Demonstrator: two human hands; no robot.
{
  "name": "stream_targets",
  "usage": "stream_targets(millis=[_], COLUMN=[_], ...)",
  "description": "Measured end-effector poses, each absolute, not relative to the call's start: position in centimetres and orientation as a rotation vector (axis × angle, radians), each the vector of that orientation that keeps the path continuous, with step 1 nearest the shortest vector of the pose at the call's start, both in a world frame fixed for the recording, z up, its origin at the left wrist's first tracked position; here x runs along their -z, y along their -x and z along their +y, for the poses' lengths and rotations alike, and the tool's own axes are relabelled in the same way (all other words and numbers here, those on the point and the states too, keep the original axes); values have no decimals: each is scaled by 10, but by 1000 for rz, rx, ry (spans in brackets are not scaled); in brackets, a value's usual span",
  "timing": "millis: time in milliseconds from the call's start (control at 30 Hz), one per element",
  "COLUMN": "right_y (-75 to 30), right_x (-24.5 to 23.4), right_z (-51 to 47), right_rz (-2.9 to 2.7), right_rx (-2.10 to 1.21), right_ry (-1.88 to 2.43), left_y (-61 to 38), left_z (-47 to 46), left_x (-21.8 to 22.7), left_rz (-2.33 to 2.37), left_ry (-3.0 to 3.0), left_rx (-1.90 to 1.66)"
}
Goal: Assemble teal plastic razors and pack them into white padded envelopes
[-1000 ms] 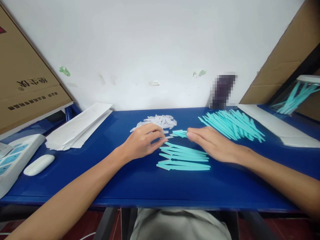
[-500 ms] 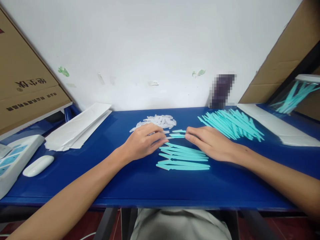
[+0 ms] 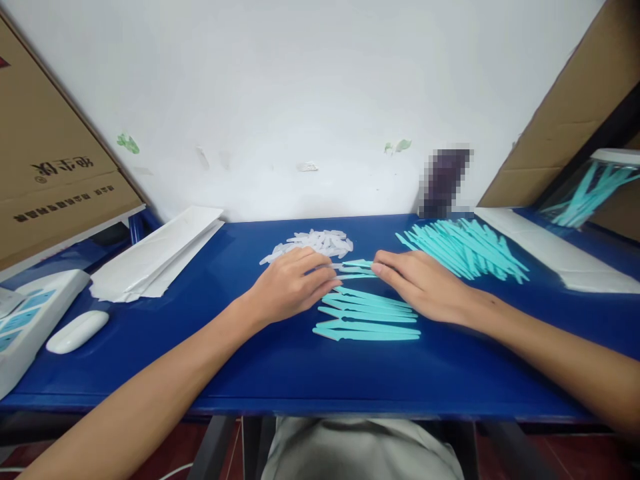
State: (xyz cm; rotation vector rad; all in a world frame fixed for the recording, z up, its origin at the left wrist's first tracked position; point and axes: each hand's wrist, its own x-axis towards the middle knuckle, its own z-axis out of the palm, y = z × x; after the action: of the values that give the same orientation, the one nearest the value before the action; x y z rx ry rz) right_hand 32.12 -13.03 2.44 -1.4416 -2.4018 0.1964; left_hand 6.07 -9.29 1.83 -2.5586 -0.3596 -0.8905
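My right hand (image 3: 417,283) is closed in a pinch on teal eyebrow razors (image 3: 356,264), their blade ends pointing left. Opposite it, my left hand (image 3: 295,283) is closed on small translucent caps; their ends (image 3: 338,267) show at its fingertips, meeting the razor tips. Whether the caps sit fully over the blades is too small to tell. Just below the hands lies a row of several teal razors (image 3: 370,313) side by side. Behind my left hand is a heap of translucent caps (image 3: 320,241), partly covered by that hand.
A large pile of teal razors (image 3: 465,248) lies at the right rear. White paper bags (image 3: 155,257), a white oval case (image 3: 77,332) and a white device with blue keys (image 3: 35,313) are at the left. At the far right is a clear tub (image 3: 595,193) holding razors.
My left hand has shifted slightly to the right, bringing the caps onto or against the razor tips. The right hand is almost still.
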Motion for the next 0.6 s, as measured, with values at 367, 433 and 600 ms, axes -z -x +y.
stream_targets(millis=[367, 433, 600], right_y=[-316, -314, -309], right_x=[-28, -28, -30], right_z=[-134, -136, -143], right_rz=[-2461, -2482, -2444], right_rx=[-163, -133, -12], right_ry=[1437, 1422, 1421], left_y=[-64, -68, -78], left_z=[-96, -98, -101], left_x=[-18, -17, -12], left_rz=[-332, -319, -310], left_ry=[2632, 2663, 2617], left_rx=[883, 874, 979])
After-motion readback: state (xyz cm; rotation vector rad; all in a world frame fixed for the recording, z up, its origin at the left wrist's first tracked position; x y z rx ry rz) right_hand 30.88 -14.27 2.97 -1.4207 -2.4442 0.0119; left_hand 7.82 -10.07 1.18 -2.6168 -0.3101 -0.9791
